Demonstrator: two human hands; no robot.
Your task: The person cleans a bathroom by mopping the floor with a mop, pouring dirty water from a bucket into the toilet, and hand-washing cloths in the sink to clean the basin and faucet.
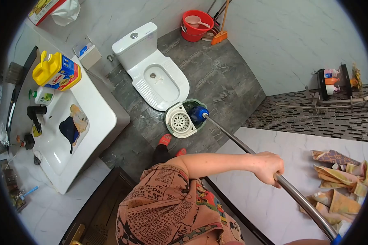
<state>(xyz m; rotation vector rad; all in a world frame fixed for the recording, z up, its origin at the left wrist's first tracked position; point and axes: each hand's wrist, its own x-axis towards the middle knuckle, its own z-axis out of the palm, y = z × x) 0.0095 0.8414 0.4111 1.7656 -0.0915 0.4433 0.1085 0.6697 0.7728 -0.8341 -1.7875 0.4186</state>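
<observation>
My left hand (268, 167) is wrapped round the metal mop handle (233, 138), with the forearm stretched across from the left. At the handle's lower end, the blue mop head (198, 114) is inside the mop bucket (167, 118), on the side beside the round white wringer basket (180, 121). The handle slants down to the bottom right corner, where a blue part (336, 239) shows. A strip of skin shows at the bottom edge near it, but my right hand is outside the picture.
A squat toilet (167, 83) touches the bucket area. At left, the sink (92, 110) holds dark and tan cloths beside a yellow jug (57, 71). A red bucket (192, 34) and orange broom (219, 38) stand at the back. Stained cloths (339, 175) lie at right.
</observation>
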